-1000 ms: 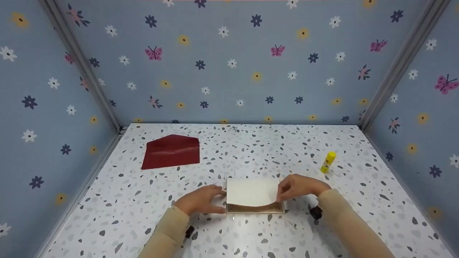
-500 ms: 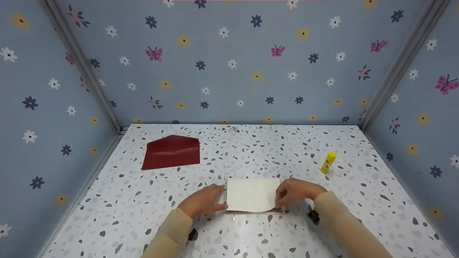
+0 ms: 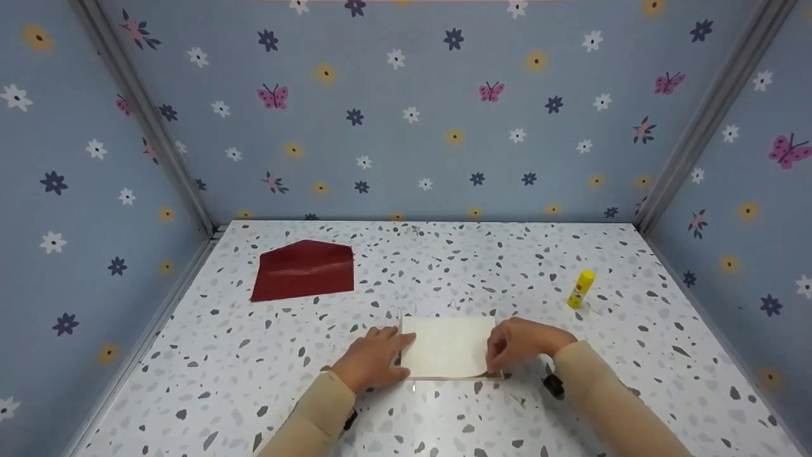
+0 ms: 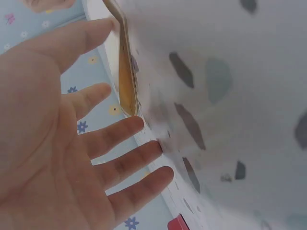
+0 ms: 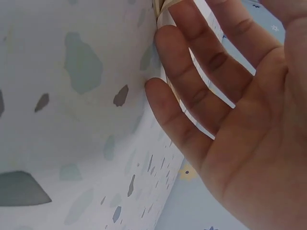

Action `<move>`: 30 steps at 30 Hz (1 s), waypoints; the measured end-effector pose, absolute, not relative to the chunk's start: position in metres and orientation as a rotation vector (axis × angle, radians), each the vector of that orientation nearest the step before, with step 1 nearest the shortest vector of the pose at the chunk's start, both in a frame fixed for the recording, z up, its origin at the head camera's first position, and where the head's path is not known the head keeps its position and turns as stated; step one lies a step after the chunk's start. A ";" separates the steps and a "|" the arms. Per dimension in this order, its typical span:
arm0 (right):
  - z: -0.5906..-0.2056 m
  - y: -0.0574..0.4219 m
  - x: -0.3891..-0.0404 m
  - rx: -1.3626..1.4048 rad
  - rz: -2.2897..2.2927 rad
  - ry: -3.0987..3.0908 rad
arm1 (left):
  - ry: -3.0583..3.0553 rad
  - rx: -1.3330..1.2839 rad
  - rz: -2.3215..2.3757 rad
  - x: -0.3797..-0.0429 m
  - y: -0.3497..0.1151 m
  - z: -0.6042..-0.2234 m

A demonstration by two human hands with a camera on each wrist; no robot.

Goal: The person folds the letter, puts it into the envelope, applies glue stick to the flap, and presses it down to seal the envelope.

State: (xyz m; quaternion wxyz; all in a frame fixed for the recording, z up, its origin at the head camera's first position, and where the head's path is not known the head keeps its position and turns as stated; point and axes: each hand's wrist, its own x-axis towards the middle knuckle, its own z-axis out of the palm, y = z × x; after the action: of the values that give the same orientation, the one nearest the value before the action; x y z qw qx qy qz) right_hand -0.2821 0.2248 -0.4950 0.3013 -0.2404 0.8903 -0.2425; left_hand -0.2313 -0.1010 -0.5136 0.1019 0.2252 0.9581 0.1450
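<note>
A cream paper sheet (image 3: pixel 447 346) lies over a flat rectangular piece with low pale edges, whose tan inner side (image 4: pixel 125 79) shows in the left wrist view. My left hand (image 3: pixel 374 358) has its fingers extended at the sheet's left side, forefinger and thumb touching the sheet from above. The sheet's near right corner is slightly raised, and my right hand (image 3: pixel 523 343) pinches it between thumb and fingers. In the right wrist view the fingers (image 5: pixel 192 76) bend toward the sheet's edge; the pinching fingertips are cut off there.
A dark red envelope-shaped sheet (image 3: pixel 304 273) lies at the back left of the speckled white table (image 3: pixel 457 266). A yellow glue stick (image 3: pixel 581 289) is at the right, beyond my right hand. Flowered blue panels (image 3: pixel 406 114) enclose the table's back and sides.
My right hand has lowered the sheet's near edge, narrowing the gap beneath it. My left hand has moved right, from the side of the piece onto the sheet's left edge.
</note>
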 end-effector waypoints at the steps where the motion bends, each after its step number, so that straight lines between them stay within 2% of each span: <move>1: -0.495 0.225 -0.282 -0.633 -0.641 2.363 | 2.834 0.669 0.409 -0.231 -0.100 -0.514; 19: -0.499 0.215 -0.276 -0.646 -0.506 2.432 | 2.868 0.633 0.357 -0.226 -0.092 -0.512; 30: -0.497 0.207 -0.272 -0.586 -0.481 2.433 | 2.841 0.877 0.344 -0.231 -0.082 -0.510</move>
State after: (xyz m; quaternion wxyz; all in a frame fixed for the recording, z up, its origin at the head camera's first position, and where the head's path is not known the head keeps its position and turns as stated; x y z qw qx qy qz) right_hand -0.2725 0.2067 -0.4968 0.2921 -0.2199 0.9131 -0.1805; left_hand -0.2313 -0.0816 -0.5099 0.0743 0.2921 0.9466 0.1147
